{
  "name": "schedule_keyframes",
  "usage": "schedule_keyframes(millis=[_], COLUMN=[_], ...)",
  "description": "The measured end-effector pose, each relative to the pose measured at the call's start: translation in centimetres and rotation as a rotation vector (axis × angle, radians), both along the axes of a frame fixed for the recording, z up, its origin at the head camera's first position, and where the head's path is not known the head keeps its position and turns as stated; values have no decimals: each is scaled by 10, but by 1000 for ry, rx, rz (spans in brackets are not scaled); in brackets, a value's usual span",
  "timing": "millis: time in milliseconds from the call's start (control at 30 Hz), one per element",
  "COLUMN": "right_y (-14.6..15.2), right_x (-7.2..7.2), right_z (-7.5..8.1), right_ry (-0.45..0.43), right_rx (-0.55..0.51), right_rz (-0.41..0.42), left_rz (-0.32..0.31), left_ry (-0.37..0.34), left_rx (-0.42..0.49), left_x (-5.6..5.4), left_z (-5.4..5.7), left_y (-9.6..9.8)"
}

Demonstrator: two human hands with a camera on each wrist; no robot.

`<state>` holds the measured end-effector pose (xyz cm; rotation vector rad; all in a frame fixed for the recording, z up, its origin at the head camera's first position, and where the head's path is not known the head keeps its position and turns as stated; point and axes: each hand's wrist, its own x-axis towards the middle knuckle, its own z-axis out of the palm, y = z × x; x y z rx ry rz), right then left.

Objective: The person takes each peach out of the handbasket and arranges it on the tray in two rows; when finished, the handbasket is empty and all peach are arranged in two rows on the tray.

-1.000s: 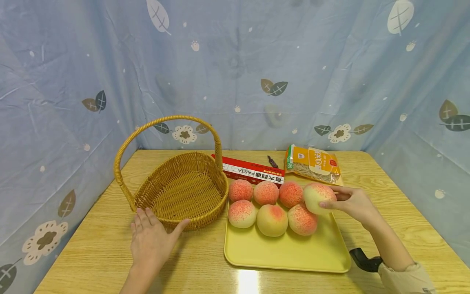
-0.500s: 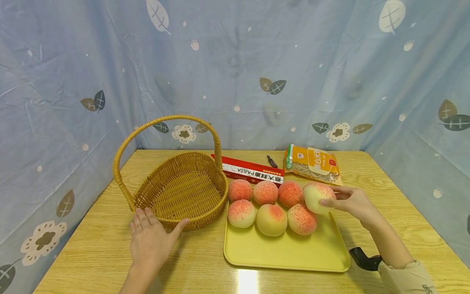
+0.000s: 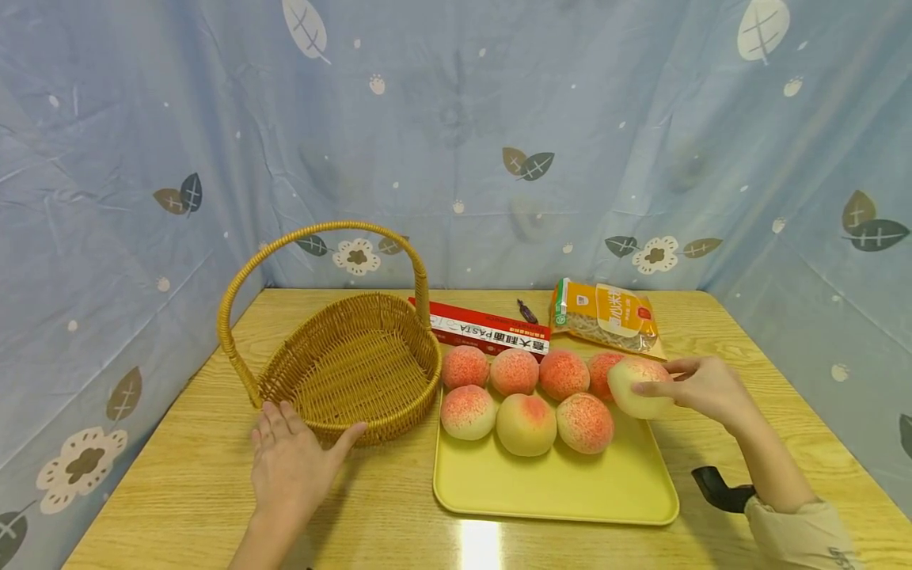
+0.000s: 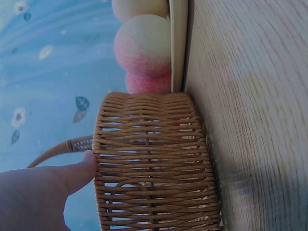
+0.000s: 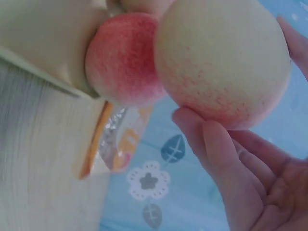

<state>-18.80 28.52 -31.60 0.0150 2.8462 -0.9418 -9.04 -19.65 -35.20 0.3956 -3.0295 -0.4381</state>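
My right hand [image 3: 716,389] holds a pale peach [image 3: 639,390] with a pink blush, thumb on its near side and fingers behind it. In the right wrist view this peach [image 5: 221,57] sits between thumb and fingers, overlapping a redder peach [image 5: 127,60]. Several more peaches stand in two rows on the yellow tray [image 3: 549,491]. At the left, my left hand [image 3: 292,467] touches the front rim of a wicker basket [image 3: 356,372] with fingers and thumb spread. From the left wrist, the thumb [image 4: 79,171] rests against the basket's rim [image 4: 96,144]. Nothing lies inside the basket.
Behind the tray lie a red and white pasta box [image 3: 492,328] and an orange noodle packet [image 3: 606,317]. A small dark item [image 3: 527,311] is between them. The basket's tall arched handle [image 3: 321,229] rises over it. A patterned blue curtain [image 3: 456,142] encloses the table.
My right hand has moved slightly to the right with the peach, and another red peach behind it now shows. My left hand stays at the basket's rim.
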Motion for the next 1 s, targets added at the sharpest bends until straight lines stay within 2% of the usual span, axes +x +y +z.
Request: schedule_keyframes(millis=[267, 400, 533, 667, 800, 1000], right_y=[-2, -9, -16, -18, -11, 2], right_x=[2, 6, 12, 15, 15, 15], right_z=[-2, -12, -22, -24, -24, -34], right_ry=[-42, -37, 10, 32, 15, 29], right_rx=[197, 221, 259, 298, 248, -53], right_rz=[74, 71, 55, 67, 143, 335], left_rz=[-4, -7, -9, -10, -12, -15], left_ry=[-12, -11, -8, 0, 6, -1], left_rx=[-2, -5, -8, -14, -24, -25], left_x=[0, 0, 0, 0, 0, -1], left_z=[1, 1, 1, 1, 1, 1], left_y=[-1, 0, 0, 0, 0, -1])
